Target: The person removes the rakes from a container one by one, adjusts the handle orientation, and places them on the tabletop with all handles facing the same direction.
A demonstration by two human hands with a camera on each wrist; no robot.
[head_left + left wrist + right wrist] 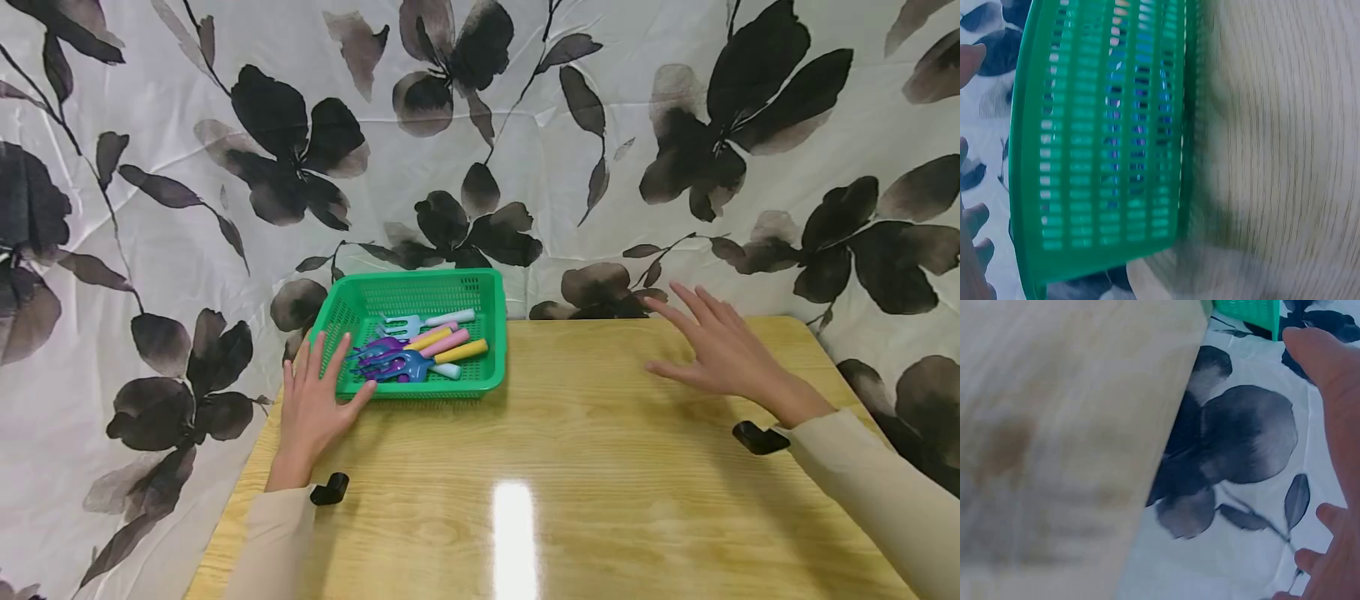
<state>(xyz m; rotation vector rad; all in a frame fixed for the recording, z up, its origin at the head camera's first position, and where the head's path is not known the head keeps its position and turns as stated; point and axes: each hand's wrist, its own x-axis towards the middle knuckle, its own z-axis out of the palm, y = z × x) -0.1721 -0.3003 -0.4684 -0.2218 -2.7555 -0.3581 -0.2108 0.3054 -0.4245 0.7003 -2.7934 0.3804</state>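
A green plastic basket (491, 333) with slotted walls sits at the back left of the table. Inside lie several toy forks (405, 364) with blue, purple and pale heads and yellow, pink and white handles. My left hand (318, 417), fingers spread, is at the basket's front left corner and overlaps its rim in the head view. In the left wrist view the basket's slotted side (1104, 144) fills the middle, with fingertips at the left edge. My right hand (716, 346) hovers over the right back part of the table, fingers spread, holding nothing.
The wooden table (585, 450) has its back edge against a white cloth (570, 183) printed with dark flowers. Each wrist bears a small black camera mount (760, 437). A bright reflection lies on the table near the front middle.
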